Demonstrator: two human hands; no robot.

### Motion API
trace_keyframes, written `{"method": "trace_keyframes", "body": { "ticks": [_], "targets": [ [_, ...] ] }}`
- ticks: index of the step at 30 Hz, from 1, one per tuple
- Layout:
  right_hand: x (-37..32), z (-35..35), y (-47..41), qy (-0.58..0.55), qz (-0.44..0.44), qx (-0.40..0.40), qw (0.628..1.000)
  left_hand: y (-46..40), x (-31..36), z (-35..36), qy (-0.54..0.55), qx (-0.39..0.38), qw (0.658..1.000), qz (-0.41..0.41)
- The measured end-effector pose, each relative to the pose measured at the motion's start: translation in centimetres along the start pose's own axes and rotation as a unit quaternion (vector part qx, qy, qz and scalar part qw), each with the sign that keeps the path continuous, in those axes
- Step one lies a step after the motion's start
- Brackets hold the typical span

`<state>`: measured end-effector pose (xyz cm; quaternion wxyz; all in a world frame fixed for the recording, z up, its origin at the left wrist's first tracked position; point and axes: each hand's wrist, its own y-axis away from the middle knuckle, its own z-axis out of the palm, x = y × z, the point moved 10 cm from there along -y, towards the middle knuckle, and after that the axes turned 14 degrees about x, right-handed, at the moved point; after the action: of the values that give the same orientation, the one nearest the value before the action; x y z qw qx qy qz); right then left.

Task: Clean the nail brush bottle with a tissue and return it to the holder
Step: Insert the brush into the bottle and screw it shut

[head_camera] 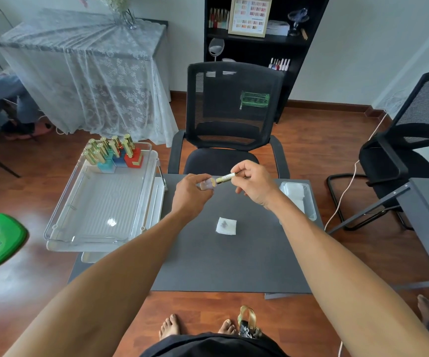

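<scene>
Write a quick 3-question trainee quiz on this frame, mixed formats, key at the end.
1. True or false: the used tissue lies on the grey table, held by neither hand.
2. Multiple choice: where do the other gold-capped bottles stand? A) on the black shelf B) at the far end of the clear tray C) in the small container of tissues
3. Fill in: the left hand holds the pale nail brush bottle while the right hand grips its ____ cap.

Key: 1 true; 2 B; 3 gold.
</scene>
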<state>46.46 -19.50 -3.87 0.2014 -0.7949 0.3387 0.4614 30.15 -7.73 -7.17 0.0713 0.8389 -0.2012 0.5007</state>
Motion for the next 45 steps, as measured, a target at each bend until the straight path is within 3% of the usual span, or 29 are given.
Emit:
{"method": "trace_keyframes", "body": {
  "ticks": [8, 13, 17, 38, 41, 45],
  "targets": [
    [0.6, -0.9, 0.0, 0.061, 0.033, 0.061, 0.996, 0.0, 0.3, 0.2, -0.002, 0.002, 1.0, 0.008],
    [-0.1, -0.2, 0.2, -0.002, 0.003, 0.012, 1.0, 0.1, -0.1, 0.1, -0.007, 0.003, 1.0, 0.005],
    [0.3, 0.0, 0.1, -0.021, -0.002, 0.018, 1.0, 0.0, 0.0, -0.1, -0.008, 0.004, 1.0, 0.007],
    [-0.8, -1.3, -0.2, 0.09, 0.003, 0.104, 0.99, 1.0, 2.0, -0.8, -0.044, 0.02, 0.997, 0.06],
    [-1.4, -0.9, -0.1, 0.065, -0.001, 0.102, 0.993, 0.7, 2.1, -1.5, -0.047, 0.029, 0.997, 0.062],
    [-2.5, 0.3, 0.0, -0.073, 0.022, 0.091, 0.993, -0.2, 2.6, -3.1, -0.043, 0.056, 0.996, 0.063]
  ]
}}
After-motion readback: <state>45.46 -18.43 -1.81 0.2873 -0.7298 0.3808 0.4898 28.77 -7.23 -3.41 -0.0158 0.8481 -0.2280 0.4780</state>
